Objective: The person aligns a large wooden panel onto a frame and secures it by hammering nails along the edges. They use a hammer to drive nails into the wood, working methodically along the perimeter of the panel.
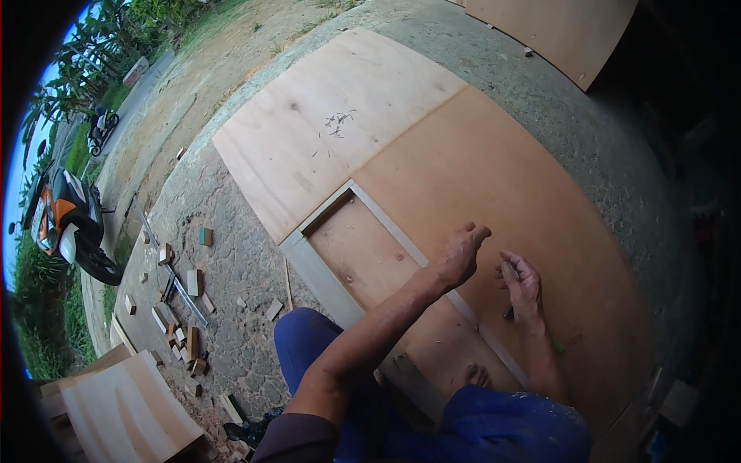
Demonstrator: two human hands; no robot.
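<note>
My left hand is closed above the brown plywood sheet, thumb and fingers pressed together. Anything it may hold is too small to make out. Just to its right, my right hand is open, its fingers loosely bent and the thumb apart, with nothing visible in it. A small dark object shows beside its wrist, too little of it to name. Under my left forearm lies a wooden frame with a recessed panel, along the brown sheet's edge. Several loose nails are scattered on the pale plywood beyond.
Wood offcuts and a long metal bar lie on the rough concrete at left. A pale board rests at lower left. Another sheet is at upper right. An orange and black motorcycle stands at far left.
</note>
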